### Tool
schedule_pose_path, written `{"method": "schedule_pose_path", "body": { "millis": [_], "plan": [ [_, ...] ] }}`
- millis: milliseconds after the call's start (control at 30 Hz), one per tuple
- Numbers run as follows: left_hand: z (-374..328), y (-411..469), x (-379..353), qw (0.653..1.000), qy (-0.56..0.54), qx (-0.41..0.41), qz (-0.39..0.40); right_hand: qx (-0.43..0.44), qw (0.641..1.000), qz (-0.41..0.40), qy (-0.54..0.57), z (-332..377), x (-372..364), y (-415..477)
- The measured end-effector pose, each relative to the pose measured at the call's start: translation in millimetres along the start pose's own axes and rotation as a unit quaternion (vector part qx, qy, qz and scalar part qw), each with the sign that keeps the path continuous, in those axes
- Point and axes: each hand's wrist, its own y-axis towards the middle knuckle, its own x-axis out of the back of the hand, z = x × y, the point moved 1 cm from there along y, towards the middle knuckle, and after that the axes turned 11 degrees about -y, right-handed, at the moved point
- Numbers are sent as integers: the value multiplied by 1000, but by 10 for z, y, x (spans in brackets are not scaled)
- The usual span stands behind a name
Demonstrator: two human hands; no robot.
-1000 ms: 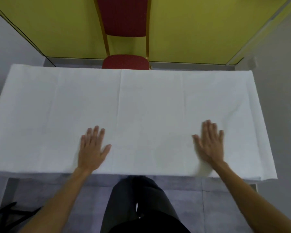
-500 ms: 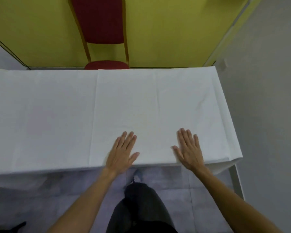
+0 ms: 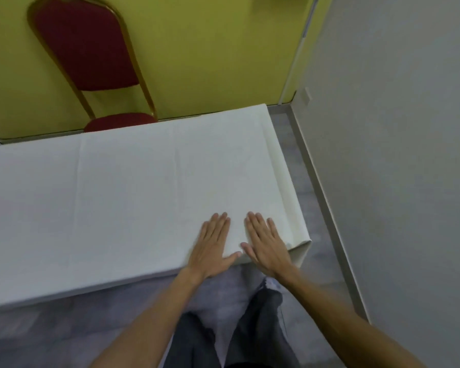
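- The white tablecloth (image 3: 133, 187) is spread over a long table that is hidden beneath it. It fills the middle of the view, and its near right corner hangs down toward 4 o'clock.
- The tablecloth is judged to be light, soft and limp, and faint fold creases are seen across it. It would probably slide and bunch on the tabletop if it were pushed hard in one spot.
- A hold would best be taken at the hem or the hanging corner, pinched between thumb and fingers. For smoothing, flat palms swept outward toward the edges are judged better suited.
- The left hand (image 3: 213, 248) is laid flat on the tablecloth at the near edge. Its fingers are straight, close together and pointed to 12 o'clock, and nothing is grasped.
- The right hand (image 3: 266, 245) is laid flat just beside it, at its 3 o'clock. Its fingers are straight, slightly spread and pointed toward 11 o'clock, and only the fabric is touched.
- The two thumbs are brought close together; whether they touch cannot be told.
- A red chair (image 3: 91, 49) is seen beyond the table at 11 o'clock, against a yellow wall (image 3: 223, 49).
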Motion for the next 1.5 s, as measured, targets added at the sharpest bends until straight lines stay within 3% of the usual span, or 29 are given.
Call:
{"method": "schedule_pose_path", "body": {
  "millis": [100,233,300,400,533,700,800,967,1100,1300,1500],
  "plan": [
    [-177,140,-158,997,54,39,28,-43,999,13,6,-519,52,-52],
    [-111,149,-156,996,80,25,38,-43,998,49,1,-1089,140,-212],
    [-156,156,-179,996,79,36,36,-72,991,43,104,-1302,109,-355],
    [-344,254,-225,997,67,47,17,-96,957,99,257,-1573,40,-516],
    [-1013,687,-292,995,44,-73,46,-56,958,92,266,-1529,-61,-649],
    [-1605,1351,-339,966,99,-216,102,-170,945,39,278,-1334,-34,-529],
    [-1621,1491,-381,948,149,-240,146,-194,937,7,292,-1243,-38,-559],
    [-1697,1524,-432,940,190,-242,150,-234,906,-30,351,-1170,-17,-604],
    [-1724,1534,-395,931,218,-240,170,-248,908,-22,336,-1123,-8,-609],
    [-1774,1497,-365,927,253,-221,170,-266,927,78,254,-1214,-10,-548],
    [-1782,1496,-412,928,263,-204,168,-297,918,104,240,-1323,-147,-535]
  ]
}}
